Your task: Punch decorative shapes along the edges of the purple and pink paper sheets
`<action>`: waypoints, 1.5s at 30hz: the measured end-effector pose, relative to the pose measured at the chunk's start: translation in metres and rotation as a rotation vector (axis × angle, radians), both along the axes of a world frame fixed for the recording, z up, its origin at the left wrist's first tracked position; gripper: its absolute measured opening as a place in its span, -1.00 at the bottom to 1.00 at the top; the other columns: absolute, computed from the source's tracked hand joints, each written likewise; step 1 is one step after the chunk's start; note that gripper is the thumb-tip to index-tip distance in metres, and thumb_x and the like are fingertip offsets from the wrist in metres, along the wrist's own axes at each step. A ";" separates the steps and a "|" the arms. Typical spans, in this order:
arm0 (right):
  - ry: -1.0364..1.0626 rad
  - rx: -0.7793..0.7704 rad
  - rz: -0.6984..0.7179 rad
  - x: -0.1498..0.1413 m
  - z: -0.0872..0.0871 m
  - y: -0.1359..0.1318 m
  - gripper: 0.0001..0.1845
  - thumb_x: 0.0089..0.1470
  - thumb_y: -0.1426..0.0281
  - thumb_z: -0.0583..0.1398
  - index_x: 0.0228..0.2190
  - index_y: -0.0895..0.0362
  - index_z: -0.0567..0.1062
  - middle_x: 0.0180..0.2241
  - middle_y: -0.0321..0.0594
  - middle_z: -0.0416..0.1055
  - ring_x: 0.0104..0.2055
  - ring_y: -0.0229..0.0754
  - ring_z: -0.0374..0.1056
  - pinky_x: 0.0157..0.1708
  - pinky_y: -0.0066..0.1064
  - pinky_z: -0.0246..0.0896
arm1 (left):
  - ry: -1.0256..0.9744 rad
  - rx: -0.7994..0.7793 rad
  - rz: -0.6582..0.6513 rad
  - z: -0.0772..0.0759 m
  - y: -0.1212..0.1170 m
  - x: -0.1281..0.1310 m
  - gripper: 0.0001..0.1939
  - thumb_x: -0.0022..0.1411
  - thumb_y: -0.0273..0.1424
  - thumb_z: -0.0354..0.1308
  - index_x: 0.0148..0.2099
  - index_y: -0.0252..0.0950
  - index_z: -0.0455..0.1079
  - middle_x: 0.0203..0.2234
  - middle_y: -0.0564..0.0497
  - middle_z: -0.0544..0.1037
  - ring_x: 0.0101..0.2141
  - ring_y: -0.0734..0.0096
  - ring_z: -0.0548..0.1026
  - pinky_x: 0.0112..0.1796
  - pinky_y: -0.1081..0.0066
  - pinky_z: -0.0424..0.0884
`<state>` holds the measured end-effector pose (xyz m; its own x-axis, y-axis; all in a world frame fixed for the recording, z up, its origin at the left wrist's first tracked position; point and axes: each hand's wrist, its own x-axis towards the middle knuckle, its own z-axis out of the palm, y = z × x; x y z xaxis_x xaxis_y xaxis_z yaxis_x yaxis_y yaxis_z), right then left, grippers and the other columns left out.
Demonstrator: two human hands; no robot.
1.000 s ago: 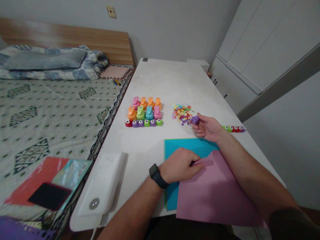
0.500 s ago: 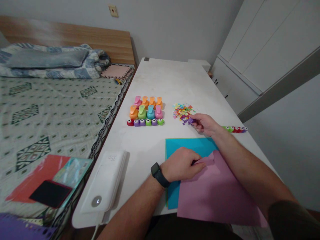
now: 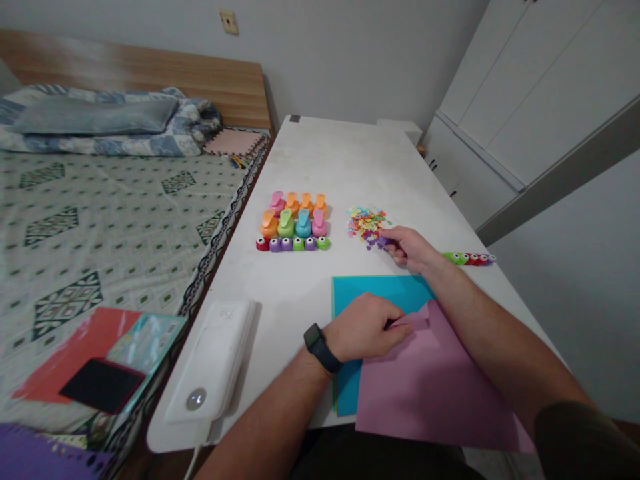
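My left hand (image 3: 367,327) pinches the upper corner of a pink paper sheet (image 3: 435,387) that lies over a blue sheet (image 3: 380,293) at the near edge of the white table (image 3: 325,153). My right hand (image 3: 410,248) is closed, knuckles up, on a small purple punch (image 3: 384,241) that barely shows at my fingertips. It rests at the near edge of a pile of coloured paper cut-outs (image 3: 366,223).
A block of coloured craft punches (image 3: 293,227) stands at the table's middle. A short row of small punches (image 3: 470,258) lies behind my right wrist. A white power device (image 3: 213,360) sits at the near left edge. A bed with a phone (image 3: 100,385) on coloured sheets lies left.
My right hand turned from palm-up to knuckles-up and lowered the purple punch onto the edge of the cut-out pile. The left hand stayed on the pink sheet.
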<state>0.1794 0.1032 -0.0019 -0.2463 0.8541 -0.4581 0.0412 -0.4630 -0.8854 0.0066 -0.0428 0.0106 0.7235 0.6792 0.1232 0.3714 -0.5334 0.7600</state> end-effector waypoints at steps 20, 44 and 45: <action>-0.017 0.091 0.027 -0.003 -0.001 0.001 -0.64 0.02 0.24 0.33 -0.52 0.09 0.25 -0.72 -0.47 0.12 -0.74 -0.44 -0.21 -0.79 -0.55 -0.37 | -0.002 0.003 0.001 -0.002 0.000 0.000 -0.55 0.40 -0.23 -0.01 -0.53 -0.31 0.12 -0.65 0.12 0.20 -0.57 0.57 0.14 -0.44 0.42 0.01; -0.040 0.142 0.005 0.002 0.010 -0.004 -0.58 0.03 0.15 0.35 -0.47 0.07 0.24 -0.68 -0.43 0.19 -0.71 -0.42 -0.12 -0.77 -0.55 -0.32 | -0.016 -0.055 0.043 0.001 0.000 0.001 -0.55 0.37 -0.21 0.02 -0.55 -0.31 0.17 -0.65 0.11 0.22 -0.56 0.54 0.14 -0.45 0.39 -0.02; -0.043 0.160 0.006 0.003 0.013 -0.005 -0.58 0.03 0.13 0.35 -0.45 0.07 0.25 -0.66 -0.42 0.21 -0.70 -0.41 -0.09 -0.77 -0.55 -0.31 | -0.017 -0.066 0.064 0.001 0.000 0.001 -0.54 0.37 -0.21 0.03 -0.55 -0.31 0.16 -0.65 0.11 0.21 -0.57 0.54 0.12 -0.46 0.39 -0.03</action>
